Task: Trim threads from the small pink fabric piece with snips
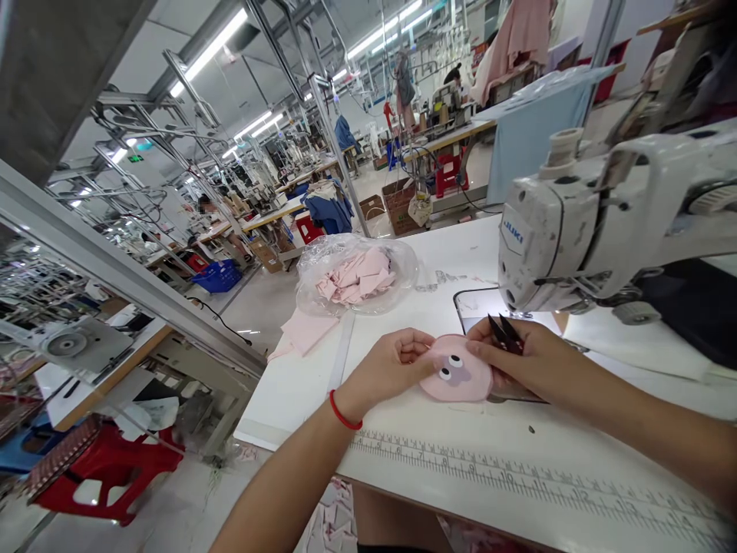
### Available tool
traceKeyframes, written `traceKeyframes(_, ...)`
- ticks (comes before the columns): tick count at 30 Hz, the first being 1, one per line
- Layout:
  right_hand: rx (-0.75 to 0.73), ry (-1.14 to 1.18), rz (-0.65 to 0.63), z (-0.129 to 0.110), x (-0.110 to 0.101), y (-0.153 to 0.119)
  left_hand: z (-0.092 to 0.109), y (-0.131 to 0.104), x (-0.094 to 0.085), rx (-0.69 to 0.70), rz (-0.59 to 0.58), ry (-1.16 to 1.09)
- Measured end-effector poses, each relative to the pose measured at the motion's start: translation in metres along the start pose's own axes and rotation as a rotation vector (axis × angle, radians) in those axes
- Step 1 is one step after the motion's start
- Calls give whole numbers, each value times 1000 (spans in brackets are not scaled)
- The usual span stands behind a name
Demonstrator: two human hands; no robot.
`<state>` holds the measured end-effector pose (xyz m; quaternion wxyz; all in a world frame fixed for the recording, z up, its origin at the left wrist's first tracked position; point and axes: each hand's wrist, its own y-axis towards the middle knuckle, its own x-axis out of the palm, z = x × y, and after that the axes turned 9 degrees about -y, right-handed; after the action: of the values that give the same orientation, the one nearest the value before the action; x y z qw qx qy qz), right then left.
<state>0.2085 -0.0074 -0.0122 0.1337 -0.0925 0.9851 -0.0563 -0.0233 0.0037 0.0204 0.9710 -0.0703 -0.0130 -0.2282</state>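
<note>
A round pink fabric piece (457, 375) with two sewn eyes lies on the white sewing table (461, 453), just in front of the sewing machine. My left hand (391, 365) pinches its left edge; a red band circles that wrist. My right hand (521, 355) rests on its right edge and grips small black thread snips (505, 332), their points aimed up toward the machine head.
A white JUKI sewing machine (599, 223) stands at the right. A clear plastic bag of pink fabric pieces (355, 276) sits at the table's far left, loose pink pieces (305, 330) beside it. A printed ruler (518, 476) runs along the near edge. A red stool (100, 465) stands on the floor at left.
</note>
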Motion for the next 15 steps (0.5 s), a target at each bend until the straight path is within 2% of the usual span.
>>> traceKeyframes(4, -32, -75, -40, 5, -5, 7, -2, 3, -4, 33, 62, -7)
traceKeyframes(9, -148, -137, 23, 1, -6, 7, -4, 4, 2, 31, 69, 29)
traceKeyframes(15, -103, -94, -15, 6, -3, 5, -3, 2, 5, 125, 136, 5)
